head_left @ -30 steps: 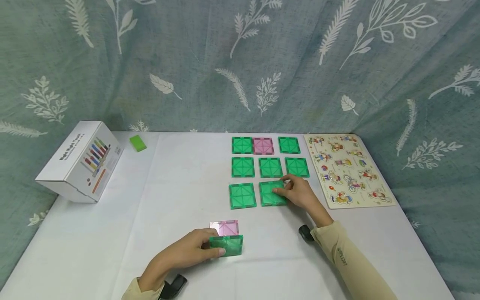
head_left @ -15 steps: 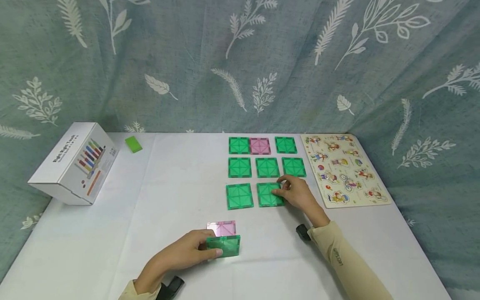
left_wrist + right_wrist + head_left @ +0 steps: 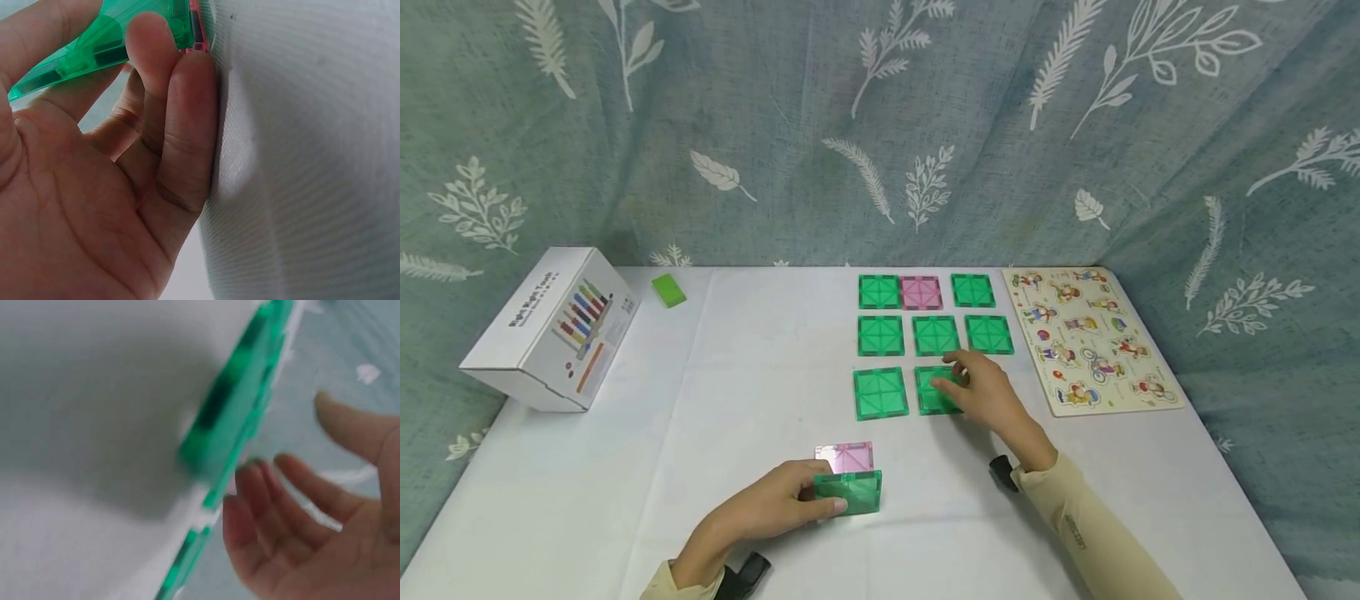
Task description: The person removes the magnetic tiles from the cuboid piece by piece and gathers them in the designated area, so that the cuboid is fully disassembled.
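My left hand [image 3: 775, 502] pinches a green translucent magnetic tile [image 3: 861, 492], which stands tilted up near the front of the table. A pink magnetic tile [image 3: 852, 456] shows just behind it; whether the fingers also hold that one, I cannot tell. My right hand [image 3: 991, 398] hovers over the front-row green tile [image 3: 931, 400], partly covering it. In the right wrist view its thumb and fingers are spread apart, with that tile [image 3: 228, 406] blurred beside them. Other green tiles [image 3: 880, 393] lie flat in loose rows, along with a pink tile [image 3: 921, 293] in the back row.
A wooden picture puzzle board [image 3: 1093, 342] lies to the right of the tiles. At the left stands a white box [image 3: 550, 325], with a small lime-green piece [image 3: 668, 290] near it. A patterned curtain [image 3: 805, 167] rises behind the white-covered table [image 3: 760, 367].
My right hand has let go of the front-row green tile and moved slightly left and up off it, fingers parting. The left hand keeps its hold on the other green tile.
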The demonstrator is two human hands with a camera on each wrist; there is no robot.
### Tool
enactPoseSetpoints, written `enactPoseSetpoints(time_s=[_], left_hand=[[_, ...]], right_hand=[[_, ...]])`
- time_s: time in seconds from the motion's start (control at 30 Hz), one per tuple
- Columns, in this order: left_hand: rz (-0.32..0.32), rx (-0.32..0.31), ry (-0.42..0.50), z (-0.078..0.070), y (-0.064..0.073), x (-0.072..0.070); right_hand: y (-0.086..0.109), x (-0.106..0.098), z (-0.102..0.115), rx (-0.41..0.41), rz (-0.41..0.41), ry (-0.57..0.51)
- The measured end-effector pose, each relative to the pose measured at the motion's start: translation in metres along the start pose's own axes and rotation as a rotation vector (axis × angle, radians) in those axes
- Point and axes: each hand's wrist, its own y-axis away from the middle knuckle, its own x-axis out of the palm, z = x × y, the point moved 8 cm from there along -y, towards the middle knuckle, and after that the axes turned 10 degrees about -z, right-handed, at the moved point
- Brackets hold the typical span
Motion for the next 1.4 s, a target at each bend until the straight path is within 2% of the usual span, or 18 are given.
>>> enactPoseSetpoints(time_s=[0.07, 0.3, 0.4, 0.53, 0.73, 0.83, 1.0, 1.1, 1.2, 1.4], left_hand=[[0.000, -0.001, -0.001, 0.000, -0.001, 0.000], [0.005, 0.003, 0.004, -0.001, -0.001, 0.001], [0.011, 0.026, 0.017, -0.001, -0.002, 0.001], [0.020, 0.061, 0.032, -0.002, -0.002, 0.001], [0.015, 0.067, 0.010, -0.004, -0.001, -0.001], [0.013, 0.057, -0.009, -0.003, 0.000, -0.002], [0.038, 0.043, 0.026, 0.001, 0.003, -0.006], [-0.006, 0.049, 0.021, 0.003, 0.004, -0.014], [-0.068, 0.045, -0.025, 0.004, 0.005, -0.022], [-0.095, 0.070, -0.069, 0.002, 0.003, -0.028]], right_hand=[[0.007, 0.006, 0.013, -0.044, 0.073, -0.063], [0.042, 0.046, 0.061, -0.130, 0.427, -0.328], [0.056, 0.059, 0.077, -0.139, 0.523, -0.410], [0.073, 0.072, 0.092, -0.138, 0.605, -0.476], [0.085, 0.078, 0.103, -0.185, 0.601, -0.397], [0.087, 0.078, 0.106, -0.239, 0.585, -0.345], [0.092, 0.082, 0.109, -0.335, 0.561, -0.277], [0.094, 0.087, 0.109, -0.338, 0.565, -0.252], [0.095, 0.090, 0.107, -0.321, 0.564, -0.225], [0.094, 0.090, 0.105, -0.312, 0.543, -0.214]])
